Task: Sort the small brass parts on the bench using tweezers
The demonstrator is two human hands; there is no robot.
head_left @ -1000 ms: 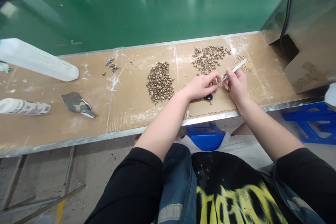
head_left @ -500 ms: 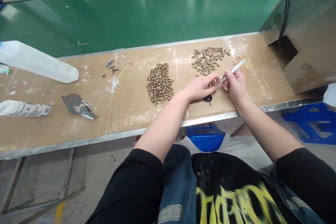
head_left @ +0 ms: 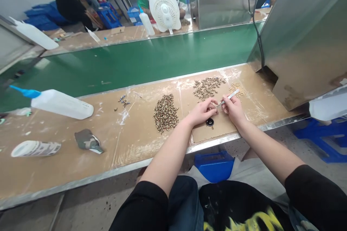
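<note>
My left hand (head_left: 202, 112) rests on the brown cardboard worktop (head_left: 81, 166), its fingers pinched on a small brass part that is mostly hidden. My right hand (head_left: 233, 109) holds silver tweezers (head_left: 229, 97) whose tip points at that part. A small black disc (head_left: 209, 122) lies on the cardboard just below my left hand. One heap of small brass parts (head_left: 165, 112) lies left of my hands, another heap (head_left: 207, 86) lies behind them, and a little pile of pale beads (head_left: 238, 89) sits at the right.
A green conveyor belt (head_left: 130, 61) runs behind the worktop, with a steel housing (head_left: 303, 36) at right. A white squeeze bottle (head_left: 61, 103), a camouflage roll (head_left: 36, 148) and scrap (head_left: 88, 140) lie at left. Across the belt are a white fan (head_left: 164, 9) and seated people.
The camera has tilted up, so the far side of the belt, a fan and other people have come into view. My hands hold the same pose at the part.
</note>
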